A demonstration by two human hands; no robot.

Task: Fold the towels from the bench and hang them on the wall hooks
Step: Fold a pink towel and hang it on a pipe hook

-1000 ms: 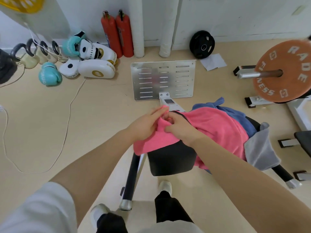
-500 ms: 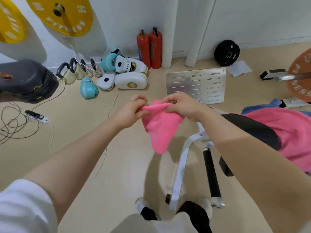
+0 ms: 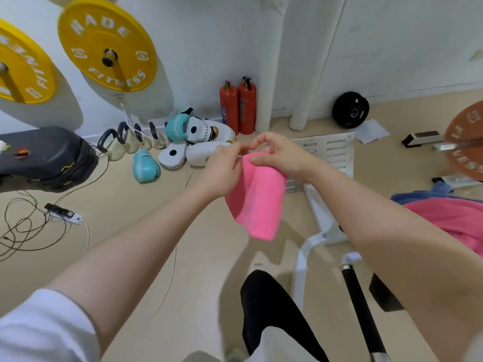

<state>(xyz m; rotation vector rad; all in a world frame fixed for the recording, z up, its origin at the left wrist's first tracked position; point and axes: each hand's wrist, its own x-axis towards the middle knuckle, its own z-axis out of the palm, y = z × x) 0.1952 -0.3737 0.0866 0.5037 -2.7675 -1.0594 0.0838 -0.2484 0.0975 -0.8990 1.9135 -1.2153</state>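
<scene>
A small folded pink towel (image 3: 257, 202) hangs in the air in front of me, doubled over. My left hand (image 3: 222, 171) grips its top left edge and my right hand (image 3: 279, 155) pinches its top right edge with thumb and fingers. At the right edge, a second pink towel (image 3: 452, 218) lies on the bench (image 3: 381, 296) with a blue towel (image 3: 428, 192) behind it. No wall hooks are in view.
Yellow weight plates (image 3: 107, 45) hang on the wall at the left. Boxing gloves and pads (image 3: 193, 137), kettlebells (image 3: 117, 142), two red extinguishers (image 3: 239, 108) and a black case (image 3: 44, 158) line the wall. Cables (image 3: 31, 226) trail on the floor. An orange barbell plate (image 3: 467, 142) sits right.
I lifted the small pink towel off the bench and turned left with it. Both hands now hold it higher, and it hangs more neatly doubled over.
</scene>
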